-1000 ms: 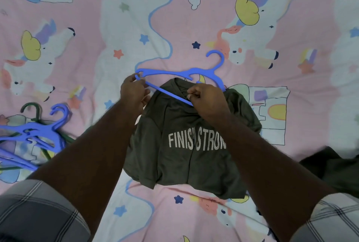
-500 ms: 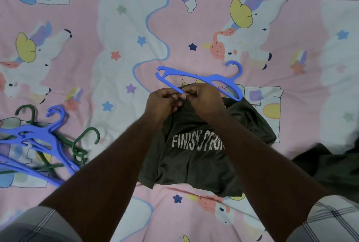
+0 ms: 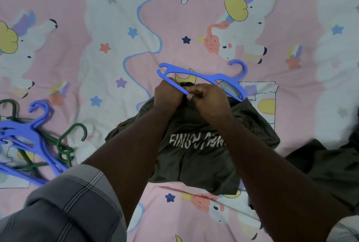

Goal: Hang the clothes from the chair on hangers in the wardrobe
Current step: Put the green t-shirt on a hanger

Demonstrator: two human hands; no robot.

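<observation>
T-shirt (image 3: 204, 156) collar bunched on the bed: your left hand (image 3: 168, 95) and right hand (image 3: 210, 101) pinch it beside the blue hanger (image 3: 202, 79); next, feed the hanger's arm inside.

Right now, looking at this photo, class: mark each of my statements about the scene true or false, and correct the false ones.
1. The hanger at the T-shirt is green. False: it is blue.
2. Both hands work at the shirt's neck, left hand and right hand. True.
3. The shirt already hangs in a wardrobe. False: it lies on the bedsheet.
4. Spare hangers lie to the person's left. True.
</observation>
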